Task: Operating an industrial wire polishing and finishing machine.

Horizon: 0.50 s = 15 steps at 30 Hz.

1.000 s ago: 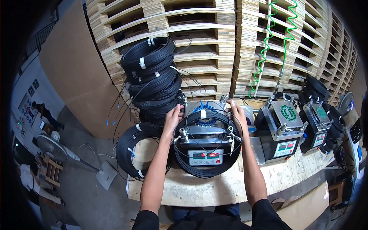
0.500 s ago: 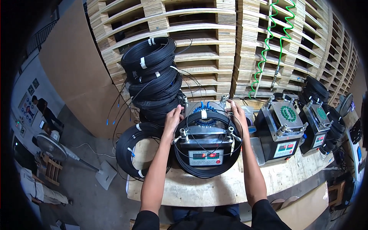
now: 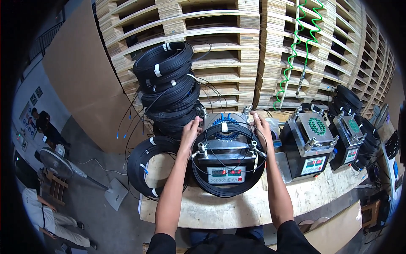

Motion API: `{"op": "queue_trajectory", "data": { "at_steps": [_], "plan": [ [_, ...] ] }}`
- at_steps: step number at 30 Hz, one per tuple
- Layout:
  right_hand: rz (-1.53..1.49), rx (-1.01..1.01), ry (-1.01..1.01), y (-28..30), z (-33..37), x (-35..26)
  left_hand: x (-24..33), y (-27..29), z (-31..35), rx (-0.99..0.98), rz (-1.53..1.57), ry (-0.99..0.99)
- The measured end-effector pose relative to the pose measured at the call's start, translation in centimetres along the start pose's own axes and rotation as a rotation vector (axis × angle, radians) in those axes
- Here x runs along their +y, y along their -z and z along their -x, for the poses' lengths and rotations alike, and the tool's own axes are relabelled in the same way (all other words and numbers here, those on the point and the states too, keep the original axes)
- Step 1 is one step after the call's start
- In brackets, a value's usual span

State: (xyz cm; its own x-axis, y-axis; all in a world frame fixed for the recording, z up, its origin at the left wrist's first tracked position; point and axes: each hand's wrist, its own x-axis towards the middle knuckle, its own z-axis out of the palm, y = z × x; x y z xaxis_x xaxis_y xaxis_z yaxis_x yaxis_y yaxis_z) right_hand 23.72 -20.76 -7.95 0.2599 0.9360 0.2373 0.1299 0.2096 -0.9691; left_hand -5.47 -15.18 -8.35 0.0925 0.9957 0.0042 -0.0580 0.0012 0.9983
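Observation:
A coil of black cable [image 3: 222,190] hangs tilted round the front of a machine with a metal top [image 3: 224,149] and a lit display panel [image 3: 227,173]. A white tie [image 3: 224,127] binds the coil's upper part. Blue connectors [image 3: 225,120] ring the machine's round plate, partly hidden behind the coil. With fingers curled, my left hand [image 3: 190,132] is closed at the coil's upper left side. Opposite it, my right hand [image 3: 261,128] grips the upper right side, beside the metal corner post. Fingertips are partly hidden on both hands. Loose cable loops cross the display.
Left of the machine lies another black coil [image 3: 137,169]; a tall stack of coils [image 3: 169,93] rises behind. Two similar machines [image 3: 311,146] with green connectors stand at right. Wooden pallets [image 3: 220,51] back the table [image 3: 207,216]. A fan [image 3: 57,163] and people [image 3: 46,125] are at left.
Both my hands stay at the coil's sides, with hardly any movement. At the far left, the people have shifted, and one shows more of the body.

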Motion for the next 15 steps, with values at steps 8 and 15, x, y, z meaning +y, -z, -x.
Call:
{"op": "queue_trajectory", "data": {
  "at_steps": [8, 15],
  "plan": [
    [-0.1, 0.039, 0.023, -0.43, 0.01, 0.01, -0.82, 0.54, -0.5, 0.007, 0.012, 0.011],
    [-0.118, 0.052, 0.005, -0.31, 0.28, -0.36, 0.03, -0.06, -0.1, -0.019, 0.08, 0.025]
  ]
}}
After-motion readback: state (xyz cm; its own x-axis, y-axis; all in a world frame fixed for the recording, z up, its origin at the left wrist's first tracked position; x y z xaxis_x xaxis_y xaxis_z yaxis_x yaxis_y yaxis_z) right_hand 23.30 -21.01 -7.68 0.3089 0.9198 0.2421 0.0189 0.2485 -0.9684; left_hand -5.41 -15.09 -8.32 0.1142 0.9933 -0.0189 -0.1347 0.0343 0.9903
